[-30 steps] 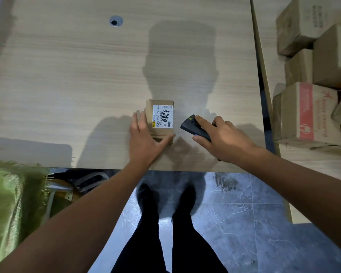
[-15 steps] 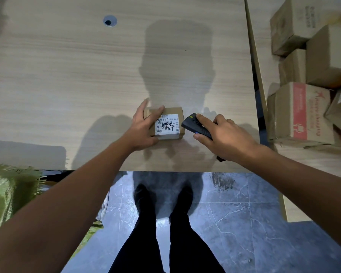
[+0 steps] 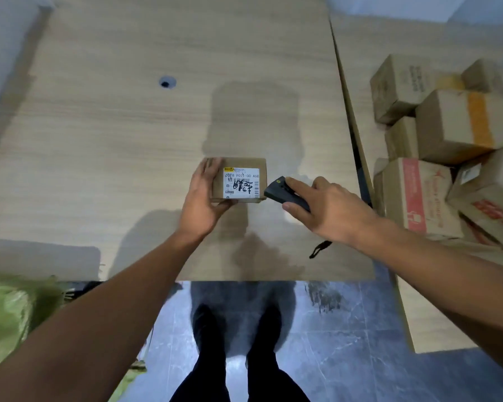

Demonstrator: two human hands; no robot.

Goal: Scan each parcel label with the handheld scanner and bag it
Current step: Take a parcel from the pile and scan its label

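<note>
A small brown cardboard parcel lies flat on the wooden table, its white label facing up with barcodes and black handwriting. My left hand holds the parcel at its left end, fingers along the left side and thumb under the near edge. My right hand grips a black handheld scanner just right of the parcel, its nose pointing at the label's right edge. A black wrist strap hangs from the scanner over the table.
A heap of several brown cardboard boxes sits on the neighbouring table at the right. A green sack is at the lower left beside the table. A cable hole marks the tabletop. My feet stand on grey floor tiles.
The parcel was turned from upright to lengthwise on the table, so the label now reads sideways-on. My left hand shifted to its left end. The scanner stayed close by on the right.
</note>
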